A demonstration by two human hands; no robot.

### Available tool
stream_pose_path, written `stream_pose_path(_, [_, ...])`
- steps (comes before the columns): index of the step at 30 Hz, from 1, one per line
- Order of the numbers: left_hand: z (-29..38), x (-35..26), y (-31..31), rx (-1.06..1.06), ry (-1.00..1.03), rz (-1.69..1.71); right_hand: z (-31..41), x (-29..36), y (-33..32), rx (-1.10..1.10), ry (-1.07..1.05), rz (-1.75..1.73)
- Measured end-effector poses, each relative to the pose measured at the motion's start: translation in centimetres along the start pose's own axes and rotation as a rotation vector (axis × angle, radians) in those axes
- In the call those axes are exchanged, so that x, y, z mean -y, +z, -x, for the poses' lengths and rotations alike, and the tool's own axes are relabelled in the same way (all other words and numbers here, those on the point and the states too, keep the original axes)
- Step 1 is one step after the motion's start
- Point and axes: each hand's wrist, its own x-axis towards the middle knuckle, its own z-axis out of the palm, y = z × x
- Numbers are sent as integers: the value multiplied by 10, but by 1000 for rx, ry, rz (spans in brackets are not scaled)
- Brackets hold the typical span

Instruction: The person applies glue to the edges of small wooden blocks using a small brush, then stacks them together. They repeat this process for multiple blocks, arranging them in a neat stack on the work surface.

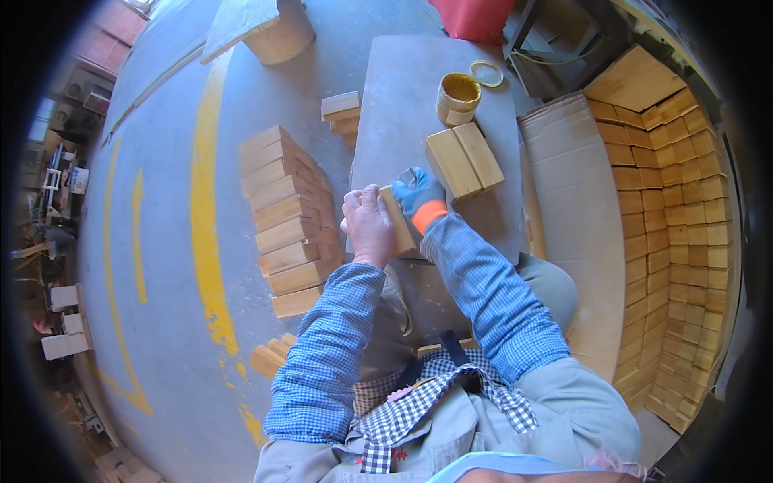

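Observation:
My left hand (367,226), bare and dusty, grips the left side of a long wooden block (398,224) at the near end of the board-topped table (398,90). My right hand (421,192) wears a blue-grey glove with an orange cuff. Its fingers are curled at the block's far end around a small flat grey tool (407,177), mostly hidden by the glove. Just right of that hand, two wooden blocks (464,158) lie side by side. Beyond them stands an open tin (459,99) with yellowish-brown paste inside, its round lid (487,73) beside it.
Stacked wooden blocks (290,223) rise from the floor at left, with a smaller stack (341,115) farther off. At right, a large cardboard box (574,199) holds many rows of blocks (658,223). A red object (474,21) is past the table's far end.

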Motion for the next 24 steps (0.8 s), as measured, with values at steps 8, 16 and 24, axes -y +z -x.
stream_pose_path(8, [0,1,3,-10,33,17,53,-63,-38,617,376,-360])
stream_pose_path(16, [1,-3,-1,0,30,4,-2,-18,-11,151,178,-424])
stream_pose_path(24, [-2,1,4,3,15,11,19,-23,-38,511,276,-610])
